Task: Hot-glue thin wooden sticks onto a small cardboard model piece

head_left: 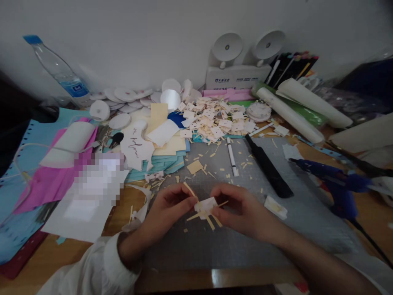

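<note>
Between my two hands is a small white paper piece [206,205] with narrow cream paper strips sticking out from it. My left hand [173,207] pinches its left side, where one strip [189,189] slants upward. On the other side, my right hand [235,207] is closed with thumb and fingertips at the piece's right edge. Both hands hold it above the grey cutting mat [245,246]. Cream paper scraps [195,166] lie scattered on the mat beyond them. A white marker pen [232,156] and a black cutter-like tool [270,166] rest farther back.
Behind the mat is a heap of small cream paper figures [217,121]. White discs [123,95] and a water bottle [61,69] stand at back left. A blue glue gun [337,180] with a cable lies right. Paper sheets [89,221] cover the left side.
</note>
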Demonstrator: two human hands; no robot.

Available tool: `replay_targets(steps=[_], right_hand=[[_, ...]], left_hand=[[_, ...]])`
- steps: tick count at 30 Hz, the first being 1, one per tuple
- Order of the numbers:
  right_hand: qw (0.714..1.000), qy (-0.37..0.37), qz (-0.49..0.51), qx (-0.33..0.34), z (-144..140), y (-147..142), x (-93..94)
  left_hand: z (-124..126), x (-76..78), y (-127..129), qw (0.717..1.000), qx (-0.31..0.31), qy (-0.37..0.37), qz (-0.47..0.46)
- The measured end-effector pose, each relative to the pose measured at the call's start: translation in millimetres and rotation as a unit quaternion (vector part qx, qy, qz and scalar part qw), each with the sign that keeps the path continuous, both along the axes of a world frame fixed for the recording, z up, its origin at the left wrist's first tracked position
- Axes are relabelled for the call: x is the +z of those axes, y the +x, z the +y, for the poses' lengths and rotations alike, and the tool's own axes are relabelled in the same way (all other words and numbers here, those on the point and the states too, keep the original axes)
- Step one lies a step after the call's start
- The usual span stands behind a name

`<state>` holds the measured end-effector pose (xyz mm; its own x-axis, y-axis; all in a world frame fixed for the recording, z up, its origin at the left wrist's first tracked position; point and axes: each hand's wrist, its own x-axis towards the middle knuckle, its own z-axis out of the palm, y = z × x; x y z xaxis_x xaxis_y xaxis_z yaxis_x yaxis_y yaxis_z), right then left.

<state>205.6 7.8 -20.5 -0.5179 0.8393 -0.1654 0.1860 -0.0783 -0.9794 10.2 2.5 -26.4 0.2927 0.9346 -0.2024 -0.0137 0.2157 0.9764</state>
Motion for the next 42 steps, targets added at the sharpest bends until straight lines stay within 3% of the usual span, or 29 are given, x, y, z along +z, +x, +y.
replay_targets(steps=[8,21,31,35,42], right_hand=[[1.0,0.015,-0.012,0.011,-1,1,0.7],[0.999,0.028,-0.027,0.024,0,0,2.5],[0.996,0.016,0.081,-0.035,-4,-8,-5.3],[0.996,0.015,0.084,-0.037,-1,-5,-4.4],[0.996,0.017,0.08,-0.042,3,-3,-4.1]], left_hand=[[1,2.5,-2,0.999,-0.041,0.011,-0.003],[-2,1.2,-1,0.999,-0.034,-0.023,-0.018],[-2,-1.4,3,1.0,0.011,0.006,-0.022],[-3,-7.4,0,0.997,0.019,0.004,-0.074],[-1,-9.7,0,0.973,0.06,-0.072,-0.21]])
